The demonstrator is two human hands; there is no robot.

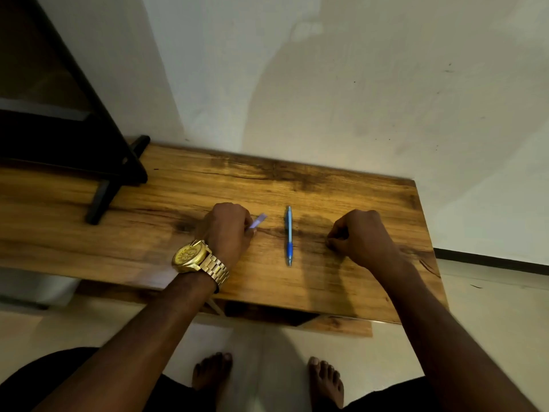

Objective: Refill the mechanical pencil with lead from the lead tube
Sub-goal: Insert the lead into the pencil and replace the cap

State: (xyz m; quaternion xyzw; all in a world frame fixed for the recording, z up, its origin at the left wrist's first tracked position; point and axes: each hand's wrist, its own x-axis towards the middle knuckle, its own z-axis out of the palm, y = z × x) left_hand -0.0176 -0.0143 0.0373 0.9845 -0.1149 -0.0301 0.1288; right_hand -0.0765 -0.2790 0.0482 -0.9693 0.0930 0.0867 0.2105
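Two hands rest on the wooden counter [341,281], with the blue mechanical pencil [288,235] lying flat between them, untouched, its length running near to far and its grip end and tip toward the near edge. At the left, the left hand [228,230] has its fingers curled around the lead tube [258,222] — a pale, slightly blurred piece that pokes out to the right of the knuckles and angles up toward the far right, stopping just short of the pencil. A gold wristwatch [193,256] sits on that wrist. At the right, the right hand [361,237] lies knuckles-up on the wood with its fingers curled in and pressed together; whether they pinch anything cannot be told. A dark stand [118,171] sits on the far left of the counter, against the pale wall [326,84], and bare feet [212,374] show on the floor below the near edge.
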